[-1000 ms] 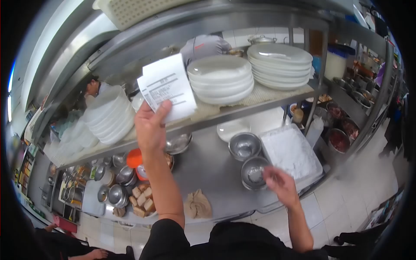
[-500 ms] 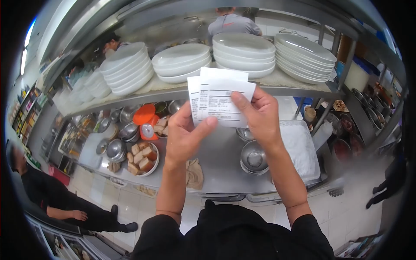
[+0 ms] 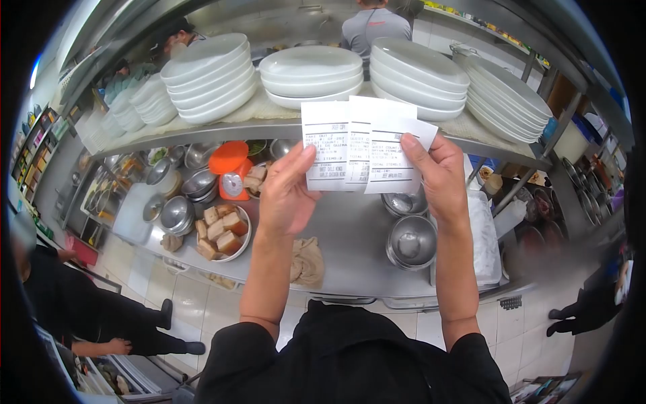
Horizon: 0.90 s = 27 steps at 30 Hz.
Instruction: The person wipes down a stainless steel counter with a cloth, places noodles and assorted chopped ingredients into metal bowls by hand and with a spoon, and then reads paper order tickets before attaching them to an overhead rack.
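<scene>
Three printed paper order tickets are fanned out in front of me, just below the plate shelf. My left hand (image 3: 286,192) pinches the left ticket (image 3: 328,145) at its edge, thumb on the front. My right hand (image 3: 442,176) grips the right ticket (image 3: 391,158) at its side, thumb also in front. Between them, partly covered, stands the middle ticket (image 3: 360,165). Below my left wrist, a tan cloth (image 3: 307,264) lies crumpled on the steel counter (image 3: 353,239). Stacked metal bowls (image 3: 412,242) stand beside my right forearm.
Stacks of white plates (image 3: 313,64) line the shelf ahead. On the counter's left are an orange scale (image 3: 232,178) and a white bowl (image 3: 243,249) of browned food chunks. People stand at left (image 3: 74,296), right (image 3: 592,296) and behind the shelf (image 3: 377,30).
The tickets have been spread from an overlapping bunch into a wider fan, showing more print. My hands have moved farther apart, and the camera view has shifted slightly.
</scene>
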Available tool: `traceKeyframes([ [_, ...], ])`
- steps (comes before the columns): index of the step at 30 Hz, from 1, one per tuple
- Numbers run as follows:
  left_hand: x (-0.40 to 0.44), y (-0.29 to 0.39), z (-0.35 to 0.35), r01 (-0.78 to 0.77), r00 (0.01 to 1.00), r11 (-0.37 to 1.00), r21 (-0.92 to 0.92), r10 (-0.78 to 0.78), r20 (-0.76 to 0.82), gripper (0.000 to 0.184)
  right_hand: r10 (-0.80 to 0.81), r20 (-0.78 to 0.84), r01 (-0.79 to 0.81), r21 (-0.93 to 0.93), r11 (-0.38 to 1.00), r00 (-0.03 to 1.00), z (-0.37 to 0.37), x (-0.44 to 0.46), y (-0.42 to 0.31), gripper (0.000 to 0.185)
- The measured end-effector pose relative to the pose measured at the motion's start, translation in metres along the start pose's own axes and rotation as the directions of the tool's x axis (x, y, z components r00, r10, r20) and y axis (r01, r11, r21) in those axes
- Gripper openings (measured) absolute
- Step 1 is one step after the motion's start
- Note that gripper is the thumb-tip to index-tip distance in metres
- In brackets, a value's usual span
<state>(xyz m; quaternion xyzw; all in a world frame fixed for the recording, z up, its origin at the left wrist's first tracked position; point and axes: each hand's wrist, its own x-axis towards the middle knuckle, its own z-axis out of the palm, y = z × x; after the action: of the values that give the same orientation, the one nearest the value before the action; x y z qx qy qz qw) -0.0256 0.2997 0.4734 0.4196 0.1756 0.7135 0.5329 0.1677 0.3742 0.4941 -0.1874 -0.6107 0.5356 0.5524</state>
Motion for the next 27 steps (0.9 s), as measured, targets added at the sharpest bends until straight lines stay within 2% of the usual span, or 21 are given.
traceKeyframes([
  [9,-0.007,0.018,-0.039,-0.065,0.997,0.989,-0.135,0.059,-0.051,0.040,0.071,0.064,-0.070,-0.023,0.997,0.995,0.044,0.025,0.041,0.025],
  [15,-0.015,0.022,-0.061,-0.111,0.978,0.992,0.063,0.120,-0.170,0.035,0.078,0.099,-0.077,-0.012,0.997,0.992,0.081,0.029,0.060,0.025],
  [17,-0.015,0.021,-0.069,-0.193,0.957,0.962,0.195,0.228,-0.179,0.034,0.058,0.139,-0.046,-0.086,0.995,0.989,0.089,0.030,0.067,0.025],
  [21,-0.017,0.032,-0.086,-0.220,0.938,0.955,0.201,0.264,-0.226,0.034,0.100,0.096,-0.097,-0.033,0.995,0.990,0.091,0.040,0.075,0.025],
  [23,-0.018,0.038,-0.091,-0.232,0.926,0.956,0.181,0.274,-0.260,0.033,0.187,0.029,-0.188,0.073,0.979,0.982,0.090,0.043,0.075,0.024],
  [27,-0.020,0.046,-0.096,-0.201,0.930,0.970,0.139,0.234,-0.284,0.033,0.197,0.070,-0.204,0.104,0.974,0.978,0.091,0.043,0.081,0.023],
])
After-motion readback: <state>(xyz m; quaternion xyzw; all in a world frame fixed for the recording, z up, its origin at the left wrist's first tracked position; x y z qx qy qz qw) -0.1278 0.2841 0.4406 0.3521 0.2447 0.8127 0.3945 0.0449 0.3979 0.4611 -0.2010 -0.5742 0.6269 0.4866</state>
